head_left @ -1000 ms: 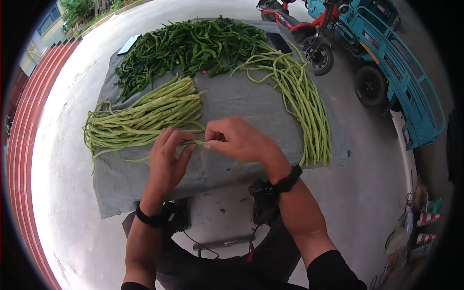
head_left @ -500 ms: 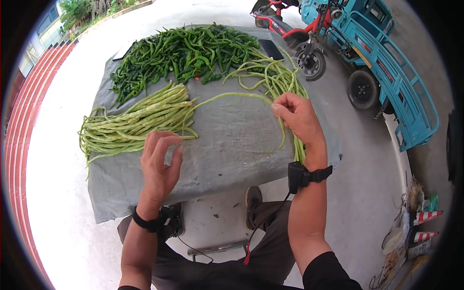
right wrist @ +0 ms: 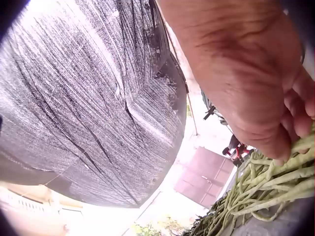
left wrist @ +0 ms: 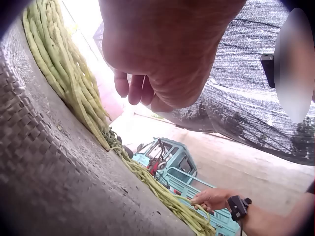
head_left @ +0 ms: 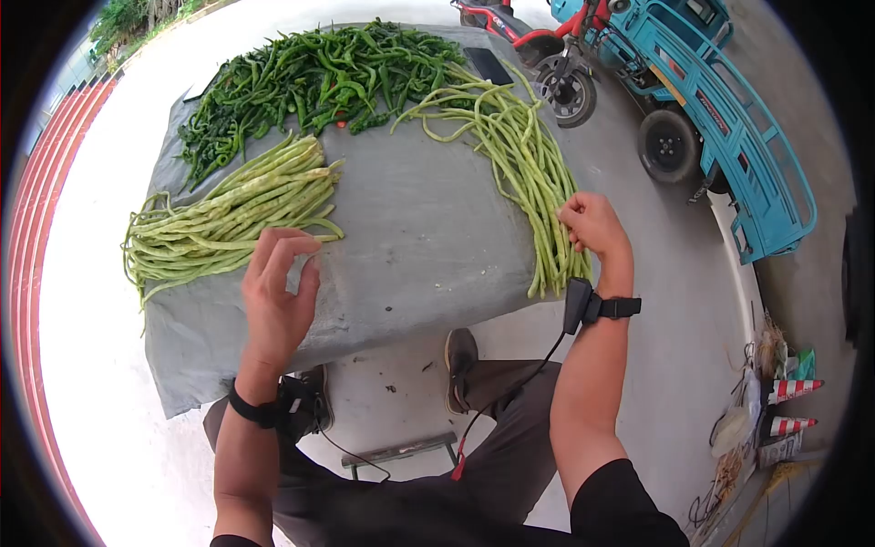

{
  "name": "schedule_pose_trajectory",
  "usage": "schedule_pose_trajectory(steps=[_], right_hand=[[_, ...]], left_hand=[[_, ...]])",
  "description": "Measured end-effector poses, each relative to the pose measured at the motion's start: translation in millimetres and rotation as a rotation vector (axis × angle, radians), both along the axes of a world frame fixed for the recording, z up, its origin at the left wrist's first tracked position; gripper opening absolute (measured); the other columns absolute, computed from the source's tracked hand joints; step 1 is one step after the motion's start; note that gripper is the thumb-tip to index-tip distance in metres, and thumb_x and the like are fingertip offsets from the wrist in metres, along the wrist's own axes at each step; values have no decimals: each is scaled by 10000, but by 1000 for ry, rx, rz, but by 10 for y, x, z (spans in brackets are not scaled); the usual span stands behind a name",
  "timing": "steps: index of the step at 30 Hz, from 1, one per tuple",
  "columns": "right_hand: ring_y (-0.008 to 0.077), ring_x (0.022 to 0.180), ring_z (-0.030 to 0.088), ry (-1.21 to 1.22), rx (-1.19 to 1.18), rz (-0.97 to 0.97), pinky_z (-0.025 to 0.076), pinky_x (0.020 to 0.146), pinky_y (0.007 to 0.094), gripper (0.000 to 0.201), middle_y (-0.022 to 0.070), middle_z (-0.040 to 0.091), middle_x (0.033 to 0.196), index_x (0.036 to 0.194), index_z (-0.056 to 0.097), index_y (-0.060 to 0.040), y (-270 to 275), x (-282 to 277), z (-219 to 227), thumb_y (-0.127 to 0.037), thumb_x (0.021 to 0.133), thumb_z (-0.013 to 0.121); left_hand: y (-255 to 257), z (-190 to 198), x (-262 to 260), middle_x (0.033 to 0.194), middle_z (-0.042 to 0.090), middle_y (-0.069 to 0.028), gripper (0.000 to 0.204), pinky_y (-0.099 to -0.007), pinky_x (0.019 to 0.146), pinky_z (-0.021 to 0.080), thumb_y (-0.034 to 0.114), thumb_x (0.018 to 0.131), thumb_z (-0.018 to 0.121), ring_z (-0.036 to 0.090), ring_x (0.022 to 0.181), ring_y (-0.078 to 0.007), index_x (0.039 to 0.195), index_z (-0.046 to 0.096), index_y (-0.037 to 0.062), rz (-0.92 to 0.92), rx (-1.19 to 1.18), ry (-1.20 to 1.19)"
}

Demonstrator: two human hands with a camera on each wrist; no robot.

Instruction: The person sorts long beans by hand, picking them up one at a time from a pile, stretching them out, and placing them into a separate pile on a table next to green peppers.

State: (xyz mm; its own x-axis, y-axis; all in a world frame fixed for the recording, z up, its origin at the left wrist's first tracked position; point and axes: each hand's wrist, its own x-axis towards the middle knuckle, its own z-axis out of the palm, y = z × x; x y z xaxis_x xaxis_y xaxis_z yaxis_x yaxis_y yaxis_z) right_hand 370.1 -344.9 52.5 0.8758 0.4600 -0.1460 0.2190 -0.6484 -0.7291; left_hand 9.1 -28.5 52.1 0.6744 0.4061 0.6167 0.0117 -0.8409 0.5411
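On the right side of the cloth-covered table lies a pile of long green beans (head_left: 524, 159). My right hand (head_left: 594, 223) is over its outer edge; in the left wrist view, that hand (left wrist: 211, 199) pinches a long bean between thumb and fingers. From the right wrist, its fingertips (right wrist: 280, 150) are down among the beans. A thicker bundle of long beans (head_left: 241, 210) lies at the left. Close by its near corner, my left hand (head_left: 278, 296) hovers with thumb and fingers apart and nothing between them.
Green chili peppers (head_left: 337, 77) are heaped along the far side. A dark phone (head_left: 488, 66) lies beside them. Beyond the table stand a red scooter (head_left: 567, 82) and a blue cargo tricycle (head_left: 729, 128). A low stool (head_left: 399, 453) is between my legs.
From the middle, my right hand has carried a long bean across to the right pile and lowered it there. My left hand has let go and stays near the left bundle.
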Motion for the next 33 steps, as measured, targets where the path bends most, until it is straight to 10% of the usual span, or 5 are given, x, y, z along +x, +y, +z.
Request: schedule_pose_trajectory(steps=[20,33], right_hand=[[175,587,617,-104,-196,17,478,506,375,203,63,626,721,862,636,-11,80,35,-45,-93,850,821],[213,676,598,-391,-18,180,497,661,398,218,93,613,724,864,631,4,307,20,-73,-114,840,813]], left_hand=[[130,-222,-123,1065,664,-108,185,-468,814,568,113,929,760,704,994,-364,1087,669,85,-168,74,387],[395,-188,-207,1109,670,-142,280,-527,783,563,134,938,745,717,948,-419,1197,643,103,277,98,424]])
